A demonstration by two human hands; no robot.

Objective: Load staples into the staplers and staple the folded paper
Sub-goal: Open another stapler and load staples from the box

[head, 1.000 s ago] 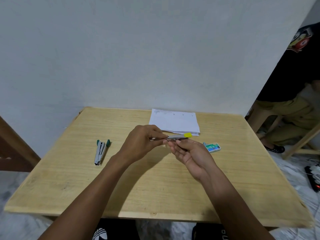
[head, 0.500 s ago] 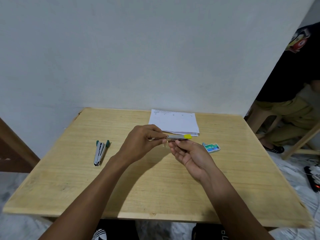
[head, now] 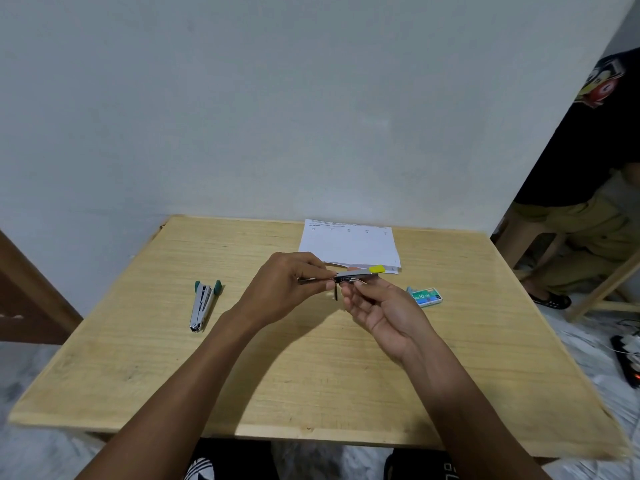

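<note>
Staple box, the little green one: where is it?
Head view: the staple box lies on the table, just right of the right hand, below the paper.

The worktop (head: 311,358) is showing matt, grainy pale wood. The green-capped stapler (head: 202,304) is gleaming as shiny metal. The paper (head: 348,244) is lying smooth and matt.

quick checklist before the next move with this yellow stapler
1. Left hand grips the yellow stapler: ok.
2. Right hand at its underside, firm hold: cannot tell.
3. Staples seated inside it: cannot tell.
4. Staple box on the table beside the right hand: ok.
5. Paper lying flat behind the hands: ok.
6. Green stapler loaded: cannot tell.
</note>
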